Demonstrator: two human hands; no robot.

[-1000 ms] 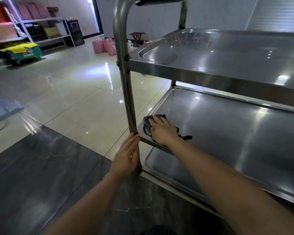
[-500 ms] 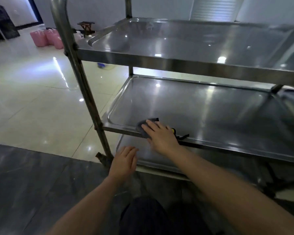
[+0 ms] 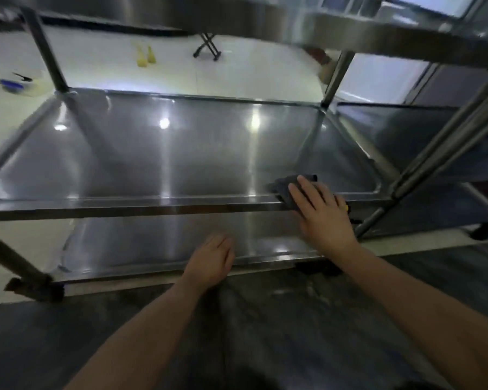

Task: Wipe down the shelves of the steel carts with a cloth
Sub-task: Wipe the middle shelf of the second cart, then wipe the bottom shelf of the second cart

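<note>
A steel cart fills the view, its middle shelf [image 3: 181,153] shiny and bare. My right hand [image 3: 321,215] lies flat on a dark grey cloth [image 3: 286,185], pressing it onto the shelf's front rim near the right corner. Most of the cloth is hidden under the palm. My left hand [image 3: 210,261] hangs with relaxed fingers in front of the bottom shelf [image 3: 152,243], holding nothing and near that shelf's front edge. The top shelf [image 3: 378,32] crosses the upper part of the view.
A second steel cart [image 3: 434,130] stands close on the right, its posts slanting past my right hand. On the pale tiled floor beyond are two yellow bottles [image 3: 145,56], a folding stool [image 3: 207,47] and a blue object [image 3: 10,84]. Dark marble floor lies under my arms.
My right hand has slid the cloth rightward along the middle shelf's front rim, from the left corner toward the right. My left hand let go of the cart post and dropped lower.
</note>
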